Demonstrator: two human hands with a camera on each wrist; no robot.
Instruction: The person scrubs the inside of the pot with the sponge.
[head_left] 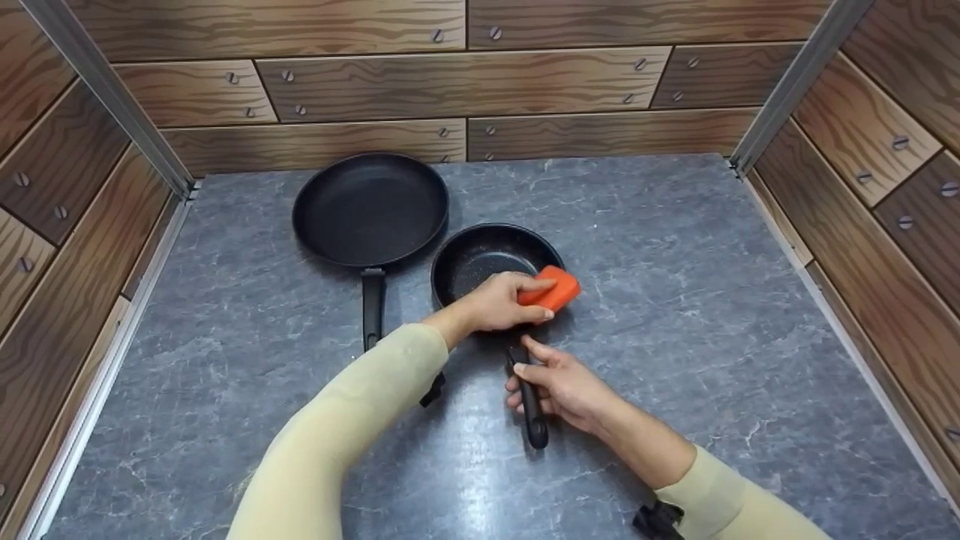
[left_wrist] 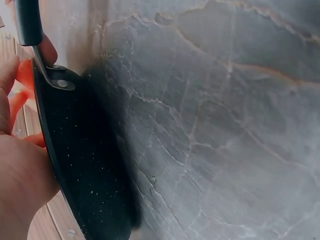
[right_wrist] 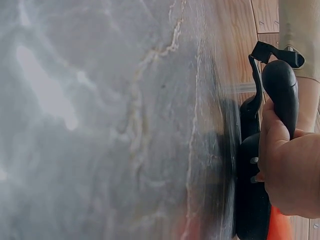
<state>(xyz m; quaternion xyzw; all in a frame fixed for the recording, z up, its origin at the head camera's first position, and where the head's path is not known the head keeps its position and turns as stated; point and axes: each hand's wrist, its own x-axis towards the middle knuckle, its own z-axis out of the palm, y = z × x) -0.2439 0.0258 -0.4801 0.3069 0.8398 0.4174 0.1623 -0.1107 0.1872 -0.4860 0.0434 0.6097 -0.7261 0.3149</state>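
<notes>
A small black frying pan (head_left: 480,251) with pale speckles sits on the table, its handle (head_left: 534,420) pointing toward me. My left hand (head_left: 499,301) reaches over the pan and pinches an orange sponge (head_left: 559,289) at the right side of its rim. My right hand (head_left: 574,390) grips the pan's handle, thumb on top and fingers underneath. In the left wrist view the speckled outer side of the pan (left_wrist: 90,160) shows, with the sponge (left_wrist: 25,75) partly hidden behind the rim. The right wrist view has the right hand (right_wrist: 290,170) around the handle (right_wrist: 281,92).
A larger black frying pan (head_left: 371,210) lies behind and to the left, its handle (head_left: 373,307) partly covered by my left sleeve. The grey marbled table (head_left: 675,300) is enclosed by wood-patterned walls (head_left: 465,82) at the back and both sides.
</notes>
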